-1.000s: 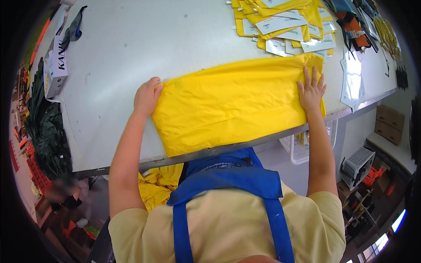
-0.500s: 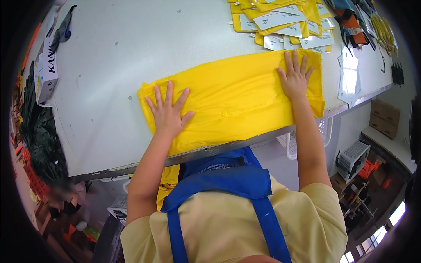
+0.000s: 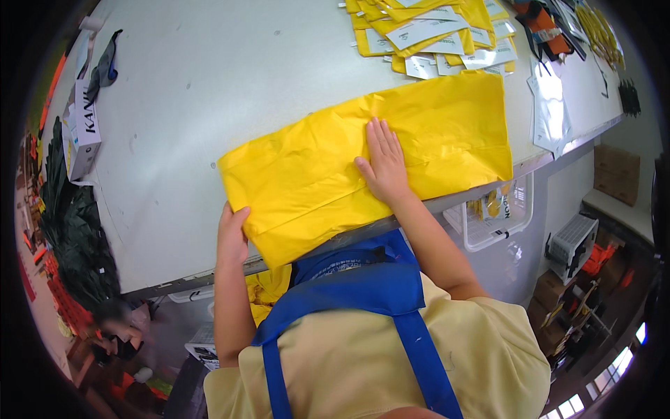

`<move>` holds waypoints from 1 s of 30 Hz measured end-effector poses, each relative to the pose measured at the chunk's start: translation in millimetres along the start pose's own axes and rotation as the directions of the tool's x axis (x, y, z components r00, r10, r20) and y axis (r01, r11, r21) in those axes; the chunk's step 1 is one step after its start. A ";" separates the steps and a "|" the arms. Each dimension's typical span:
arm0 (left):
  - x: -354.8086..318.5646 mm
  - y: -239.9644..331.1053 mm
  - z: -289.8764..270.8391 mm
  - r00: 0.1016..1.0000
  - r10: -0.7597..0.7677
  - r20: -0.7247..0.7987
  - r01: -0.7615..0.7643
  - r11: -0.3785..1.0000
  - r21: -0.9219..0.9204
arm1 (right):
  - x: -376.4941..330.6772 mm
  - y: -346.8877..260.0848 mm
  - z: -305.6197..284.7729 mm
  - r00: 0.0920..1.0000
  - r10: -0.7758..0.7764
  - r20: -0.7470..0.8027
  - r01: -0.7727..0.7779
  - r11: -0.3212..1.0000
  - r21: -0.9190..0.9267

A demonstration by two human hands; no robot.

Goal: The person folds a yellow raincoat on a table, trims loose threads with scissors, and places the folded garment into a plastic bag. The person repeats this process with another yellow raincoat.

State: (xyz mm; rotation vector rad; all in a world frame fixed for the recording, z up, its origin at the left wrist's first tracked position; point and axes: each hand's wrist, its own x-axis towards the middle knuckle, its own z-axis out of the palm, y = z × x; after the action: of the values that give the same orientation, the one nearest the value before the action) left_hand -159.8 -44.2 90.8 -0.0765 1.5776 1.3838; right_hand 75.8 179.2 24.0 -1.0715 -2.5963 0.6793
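Observation:
A folded yellow sheet of smooth, wrinkled material (image 3: 307,167) lies as a long strip along the table's front edge. At its lower left corner is my left hand (image 3: 232,234), closed, with the thumb on the edge and the other fingers partly hidden. My right hand (image 3: 384,164) rests flat on the middle of the sheet, its fingers stretched out side by side. The strip's near left corner hangs slightly over the edge.
Beyond the sheet lies a pile of yellow packets with white cards (image 3: 433,35). Clear plastic (image 3: 551,112) lies at the right. A white box (image 3: 84,136) and dark green cloth (image 3: 77,230) are at the left. A white basket (image 3: 481,234) sits under the table edge.
My left hand has moved down from the top of the sheet to its left edge and closed. My right hand has slid left to the middle. The sheet's left end has shifted nearer me.

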 end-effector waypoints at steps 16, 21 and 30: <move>-3.9 3.9 445.7 0.750 -0.062 0.659 0.108 0.994 -0.030 | -23.8 67.5 1.3 0.919 0.375 0.120 -0.268 0.373 0.888; 21.4 -42.8 410.7 0.744 0.278 0.608 -0.489 0.846 0.212 | -19.8 74.4 3.6 0.903 0.416 0.102 -0.267 0.361 0.893; -0.6 -70.8 273.5 0.872 -0.305 0.383 0.333 0.943 -0.005 | -10.6 73.8 -7.0 0.894 0.441 0.072 -0.279 0.426 0.861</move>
State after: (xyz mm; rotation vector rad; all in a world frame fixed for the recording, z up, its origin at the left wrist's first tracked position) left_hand 51.1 143.5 81.4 -0.1025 1.1338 1.1135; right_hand 130.1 219.6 -8.1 -1.2090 -1.4401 1.6648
